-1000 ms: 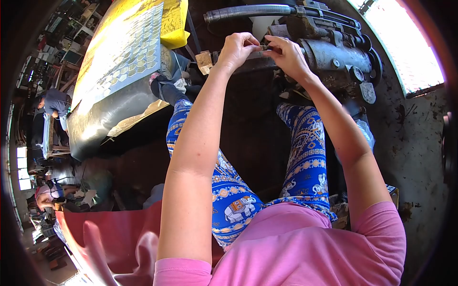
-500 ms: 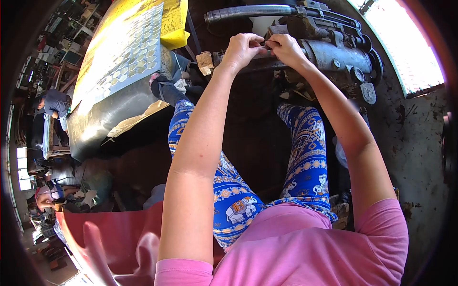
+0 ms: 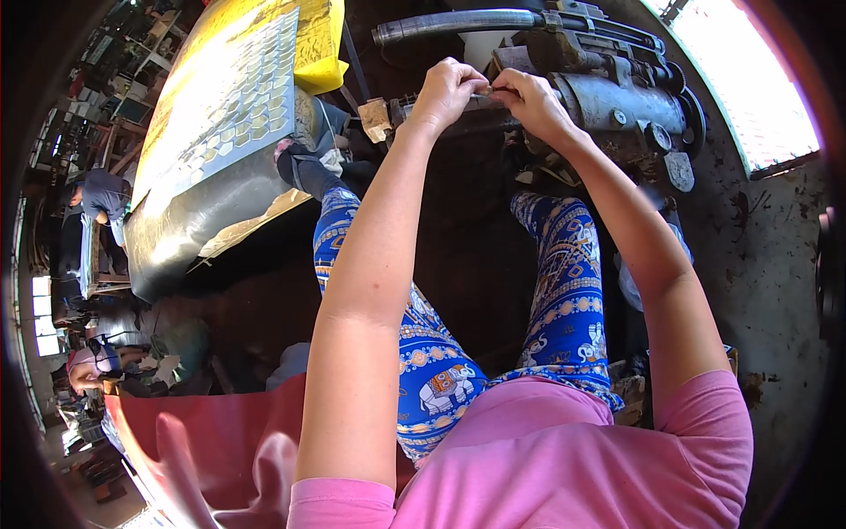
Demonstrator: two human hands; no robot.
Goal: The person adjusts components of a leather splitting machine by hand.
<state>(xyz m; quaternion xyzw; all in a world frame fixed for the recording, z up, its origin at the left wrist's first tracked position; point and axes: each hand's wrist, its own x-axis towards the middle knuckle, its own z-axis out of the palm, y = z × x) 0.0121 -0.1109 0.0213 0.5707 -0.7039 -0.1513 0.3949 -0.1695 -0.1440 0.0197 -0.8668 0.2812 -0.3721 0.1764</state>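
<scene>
Now the left hand (image 3: 448,88) and right hand (image 3: 529,99) have drawn together — both pinching one small piece (image 3: 483,90) at the machine (image 3: 617,97) edge.

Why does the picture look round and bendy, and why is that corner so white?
Head view: a fisheye lens curves the edges and leaves a dark ring; the bright opening top right is washed out by glare; the left hand and right hand, pinching a small piece, look sharp and sunlit.
</scene>
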